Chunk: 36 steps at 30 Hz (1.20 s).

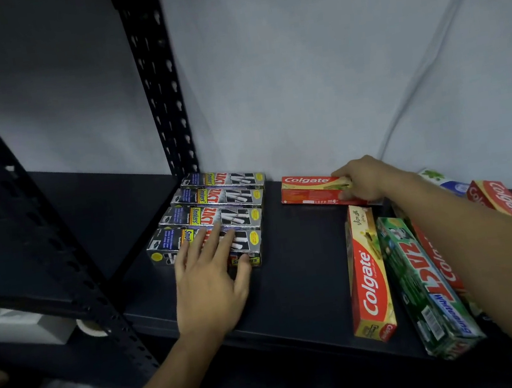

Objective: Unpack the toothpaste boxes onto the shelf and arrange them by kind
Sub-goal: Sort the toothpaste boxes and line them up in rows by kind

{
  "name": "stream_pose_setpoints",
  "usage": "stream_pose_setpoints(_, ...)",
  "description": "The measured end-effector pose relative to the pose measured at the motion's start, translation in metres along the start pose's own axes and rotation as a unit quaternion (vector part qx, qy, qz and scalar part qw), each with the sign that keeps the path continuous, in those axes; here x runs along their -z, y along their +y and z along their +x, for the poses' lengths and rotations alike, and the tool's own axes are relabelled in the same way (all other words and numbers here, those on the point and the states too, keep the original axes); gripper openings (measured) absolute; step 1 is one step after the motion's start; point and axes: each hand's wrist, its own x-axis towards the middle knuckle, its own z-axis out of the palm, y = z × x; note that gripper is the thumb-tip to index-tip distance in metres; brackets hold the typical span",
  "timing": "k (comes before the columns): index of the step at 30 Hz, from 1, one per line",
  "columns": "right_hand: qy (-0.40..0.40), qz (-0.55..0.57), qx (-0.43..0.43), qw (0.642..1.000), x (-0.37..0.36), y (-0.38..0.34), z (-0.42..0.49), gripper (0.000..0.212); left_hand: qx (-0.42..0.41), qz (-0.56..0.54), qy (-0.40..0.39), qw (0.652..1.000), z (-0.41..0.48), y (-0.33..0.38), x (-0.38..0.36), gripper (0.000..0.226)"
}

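Note:
Several silver-black Zact Smokers' toothpaste boxes [217, 208] lie in a neat row at the back left of the dark shelf [297, 269]. My left hand [210, 278] rests flat on the nearest of them, fingers straight. My right hand [360, 181] grips the right end of a red-and-gold Colgate box [309, 191] lying crosswise near the back wall. Another red-and-gold Colgate box [368, 276] and a green Zact Whitening box [426, 288] lie lengthwise at the front right, partly under my right forearm.
More red Colgate boxes [496, 201] and a white-green box [434, 175] lie jumbled at the far right. A black slotted upright [159, 86] stands behind the Zact row, another upright [40, 222] at the left. A white sheet covers the back wall.

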Motion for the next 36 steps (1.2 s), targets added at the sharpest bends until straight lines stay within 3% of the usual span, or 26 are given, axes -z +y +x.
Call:
stream_pose_setpoints(22,0.056,0.038,0.021,0.998,-0.014,-0.023,0.021,0.061,0.005,-0.01,0.004,1.0,0.0,-0.001,0.0,0.055)
stream_pose_setpoints(36,0.044,0.034,0.016,0.998,-0.015,-0.022,0.025,0.062,0.01,-0.007,-0.003,1.0,0.0,-0.001,0.001,0.055)
